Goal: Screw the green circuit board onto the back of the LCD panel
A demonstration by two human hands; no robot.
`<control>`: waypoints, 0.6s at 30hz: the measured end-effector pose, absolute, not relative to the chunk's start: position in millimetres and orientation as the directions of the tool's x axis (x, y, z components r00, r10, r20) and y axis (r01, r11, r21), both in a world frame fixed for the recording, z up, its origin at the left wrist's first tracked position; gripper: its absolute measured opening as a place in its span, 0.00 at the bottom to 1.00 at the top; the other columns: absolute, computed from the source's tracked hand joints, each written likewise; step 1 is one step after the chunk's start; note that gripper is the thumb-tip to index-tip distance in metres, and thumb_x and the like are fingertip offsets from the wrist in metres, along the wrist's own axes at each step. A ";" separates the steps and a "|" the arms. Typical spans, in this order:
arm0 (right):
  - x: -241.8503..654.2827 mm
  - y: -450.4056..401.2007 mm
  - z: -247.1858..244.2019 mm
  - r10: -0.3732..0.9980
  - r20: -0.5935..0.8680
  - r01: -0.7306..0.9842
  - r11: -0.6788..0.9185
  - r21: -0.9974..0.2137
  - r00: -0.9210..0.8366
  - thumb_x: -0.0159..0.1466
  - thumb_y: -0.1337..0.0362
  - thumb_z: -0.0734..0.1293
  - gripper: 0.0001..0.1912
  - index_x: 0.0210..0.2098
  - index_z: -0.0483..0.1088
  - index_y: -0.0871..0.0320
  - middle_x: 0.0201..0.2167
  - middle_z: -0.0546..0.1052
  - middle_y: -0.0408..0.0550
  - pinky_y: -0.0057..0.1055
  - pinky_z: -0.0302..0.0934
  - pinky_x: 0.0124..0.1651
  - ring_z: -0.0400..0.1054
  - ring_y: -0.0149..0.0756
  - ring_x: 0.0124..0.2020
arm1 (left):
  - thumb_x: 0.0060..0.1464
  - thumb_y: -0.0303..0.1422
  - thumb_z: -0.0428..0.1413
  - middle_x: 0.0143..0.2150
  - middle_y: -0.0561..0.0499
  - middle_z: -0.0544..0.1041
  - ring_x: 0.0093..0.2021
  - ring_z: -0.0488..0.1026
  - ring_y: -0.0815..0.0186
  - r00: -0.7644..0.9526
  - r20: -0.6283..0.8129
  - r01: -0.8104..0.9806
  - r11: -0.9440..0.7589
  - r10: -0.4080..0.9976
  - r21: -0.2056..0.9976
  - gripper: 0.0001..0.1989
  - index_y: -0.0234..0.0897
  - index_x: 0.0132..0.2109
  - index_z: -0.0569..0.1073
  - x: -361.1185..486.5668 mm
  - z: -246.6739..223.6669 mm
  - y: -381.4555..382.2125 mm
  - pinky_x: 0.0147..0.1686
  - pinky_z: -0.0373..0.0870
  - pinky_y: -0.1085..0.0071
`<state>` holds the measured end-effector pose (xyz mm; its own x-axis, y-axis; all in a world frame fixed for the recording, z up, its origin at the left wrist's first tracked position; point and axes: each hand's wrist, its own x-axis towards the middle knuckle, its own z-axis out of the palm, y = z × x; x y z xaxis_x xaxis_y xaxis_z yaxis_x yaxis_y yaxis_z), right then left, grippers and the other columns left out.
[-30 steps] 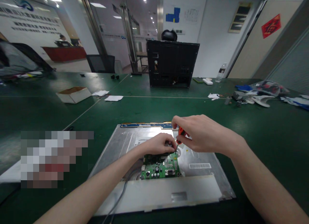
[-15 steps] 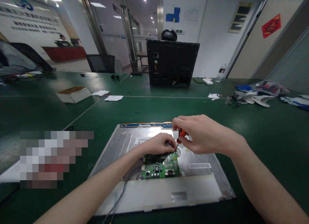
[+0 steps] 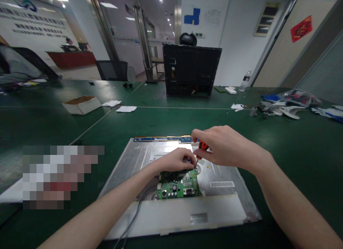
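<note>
A flat metal display panel (image 3: 222,213) lies on the green table in front of me, with a green circuit board (image 3: 178,190) on its back. My right hand (image 3: 225,147) is closed around a red and black screwdriver (image 3: 203,146), whose shaft points down at the board's upper right corner. My left hand (image 3: 179,159) rests over the board's upper edge, its fingertips pinched close to the screwdriver's tip. Whatever sits between those fingertips is too small to make out. A blue circuit strip (image 3: 160,139) runs along the panel's far edge.
Grey cables (image 3: 136,215) trail off the panel's near left. Farther back stand a black monitor housing (image 3: 191,70), an open cardboard box (image 3: 81,106) and a bottle (image 3: 245,81). Papers (image 3: 126,109) lie near the box. Bags and loose parts (image 3: 284,106) clutter the right side. A blurred patch covers the left.
My right hand has shifted slightly around the screwdriver handle, its fingers turned a little. The left hand, the board and the panel stay where they were.
</note>
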<state>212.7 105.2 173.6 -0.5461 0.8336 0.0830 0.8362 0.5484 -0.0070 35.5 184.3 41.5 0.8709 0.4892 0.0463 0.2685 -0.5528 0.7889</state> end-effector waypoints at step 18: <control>214.2 104.4 173.1 0.813 0.096 0.815 0.579 -0.032 -0.574 0.65 0.65 0.62 0.07 0.43 0.65 0.57 0.36 0.77 0.45 0.30 0.47 0.27 0.68 0.35 0.30 | 0.50 0.23 0.59 0.31 0.54 0.78 0.33 0.73 0.67 0.869 0.043 0.274 -0.552 0.493 0.787 0.05 0.35 0.32 0.79 36.4 42.8 183.4 0.36 0.67 0.74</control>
<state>214.2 104.4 173.1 -0.5740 0.8132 0.0962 0.8148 0.5789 -0.0318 36.4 183.4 42.8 0.8687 0.4934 0.0432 0.2744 -0.5520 0.7874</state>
